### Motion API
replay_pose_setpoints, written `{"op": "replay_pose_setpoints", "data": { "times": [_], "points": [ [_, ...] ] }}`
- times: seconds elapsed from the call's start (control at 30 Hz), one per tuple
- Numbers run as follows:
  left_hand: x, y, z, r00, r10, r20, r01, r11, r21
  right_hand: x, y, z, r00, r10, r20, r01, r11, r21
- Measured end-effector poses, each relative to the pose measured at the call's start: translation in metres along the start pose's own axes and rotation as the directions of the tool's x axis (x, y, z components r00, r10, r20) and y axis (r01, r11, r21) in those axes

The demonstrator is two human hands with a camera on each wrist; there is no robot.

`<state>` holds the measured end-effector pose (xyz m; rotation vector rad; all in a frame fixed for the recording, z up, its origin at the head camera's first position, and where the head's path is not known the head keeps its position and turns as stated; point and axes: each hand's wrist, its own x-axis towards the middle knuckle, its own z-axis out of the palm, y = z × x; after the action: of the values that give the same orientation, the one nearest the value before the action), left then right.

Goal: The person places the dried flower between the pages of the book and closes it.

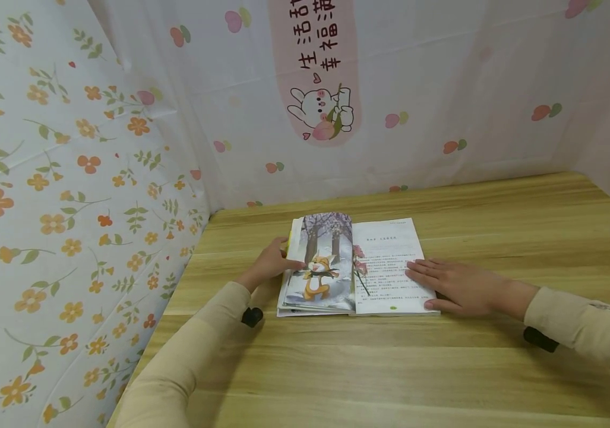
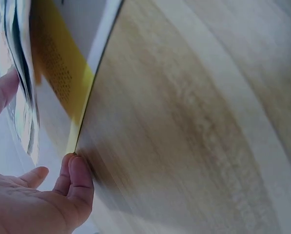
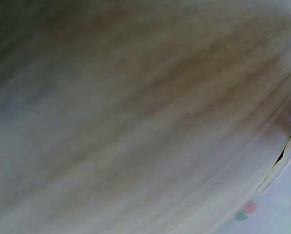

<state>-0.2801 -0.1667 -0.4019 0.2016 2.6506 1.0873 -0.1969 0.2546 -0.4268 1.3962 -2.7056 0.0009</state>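
Observation:
An open book lies on the wooden table, with a picture of a fox on its left page and printed text on the right one. My left hand holds the book's left side, the thumb over the picture page. In the left wrist view, curled fingertips of that hand meet the edge of the cover's yellow flap, and the pages stand apart from the cover. Spread flat, my right hand rests on the right page's outer edge. The right wrist view catches only a fingertip and the book's edge.
The wooden table extends around the book on all sides. Behind it hangs a pale curtain with a rabbit print, and a flowered curtain borders the left. Dark wrist devices sit under both sleeves.

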Motion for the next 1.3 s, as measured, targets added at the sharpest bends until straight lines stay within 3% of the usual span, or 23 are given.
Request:
{"op": "replay_pose_setpoints", "data": {
  "times": [0.3,1.03,1.3],
  "points": [
    [0.0016,0.0036,-0.0009,0.999,-0.039,-0.03,0.034,0.987,-0.158,-0.0005,0.0006,-0.0002,1.0,0.014,-0.002,-0.014,1.0,0.007],
    [0.0036,0.0029,0.001,0.994,-0.11,-0.015,0.103,0.96,-0.262,-0.0006,0.0013,0.0022,1.0,-0.003,-0.029,0.003,1.0,0.009],
    [0.0062,0.0015,-0.0009,0.989,-0.148,-0.011,0.136,0.934,-0.329,0.0002,0.0001,0.0017,1.0,0.004,-0.022,-0.004,1.0,0.017]
  ]
}}
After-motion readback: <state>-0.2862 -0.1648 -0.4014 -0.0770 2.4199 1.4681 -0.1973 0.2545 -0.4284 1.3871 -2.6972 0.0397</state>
